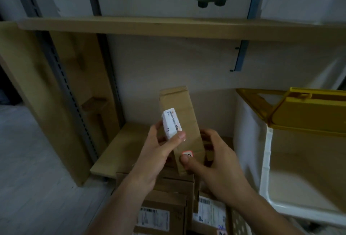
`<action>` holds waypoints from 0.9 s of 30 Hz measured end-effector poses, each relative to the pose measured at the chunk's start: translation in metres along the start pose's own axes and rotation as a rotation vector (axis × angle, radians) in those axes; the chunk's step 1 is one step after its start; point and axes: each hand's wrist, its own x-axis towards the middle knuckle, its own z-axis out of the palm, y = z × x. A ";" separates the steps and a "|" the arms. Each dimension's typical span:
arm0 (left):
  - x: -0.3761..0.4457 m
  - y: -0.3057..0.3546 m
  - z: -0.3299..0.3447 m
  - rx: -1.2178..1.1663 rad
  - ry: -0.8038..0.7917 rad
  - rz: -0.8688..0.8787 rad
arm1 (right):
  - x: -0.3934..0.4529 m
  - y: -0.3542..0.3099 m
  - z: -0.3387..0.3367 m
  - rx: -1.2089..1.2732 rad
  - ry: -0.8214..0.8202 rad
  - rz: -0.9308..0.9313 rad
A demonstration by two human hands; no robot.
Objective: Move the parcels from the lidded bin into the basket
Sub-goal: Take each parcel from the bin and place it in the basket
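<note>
My left hand (159, 152) grips a small white parcel (171, 123) with a printed label, held upright. My right hand (215, 161) holds a long brown cardboard parcel (179, 120) near its lower end, thumb on its front by a red sticker. Both are raised above several brown labelled parcels (161, 214) stacked at the bottom of the view. The white lidded bin (265, 159) stands to the right with its yellow lid (307, 111) swung up and open. A perforated wall of the basket (241, 221) shows beside the stacked parcels.
A wooden shelf board (119, 150) lies behind the hands, with another wooden shelf (168, 26) overhead. Metal slotted uprights (61, 77) and wooden panels stand at the left. Light floor (37, 178) extends to the left.
</note>
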 end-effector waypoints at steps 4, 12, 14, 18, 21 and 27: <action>-0.002 -0.004 -0.005 -0.034 0.007 -0.002 | 0.004 0.000 -0.004 0.007 -0.041 -0.030; 0.003 -0.005 -0.007 -0.061 -0.050 -0.019 | 0.009 0.004 -0.002 0.129 -0.010 0.001; 0.003 -0.006 -0.007 -0.054 -0.060 -0.018 | 0.010 0.006 -0.001 0.157 -0.019 0.011; 0.003 -0.006 -0.008 -0.032 -0.078 0.006 | 0.011 0.008 0.002 0.208 -0.025 0.024; 0.003 -0.005 -0.009 -0.008 -0.080 0.018 | 0.012 0.006 0.005 0.262 -0.023 0.037; 0.003 -0.004 -0.011 0.023 -0.079 0.030 | 0.013 0.004 0.006 0.384 -0.030 0.056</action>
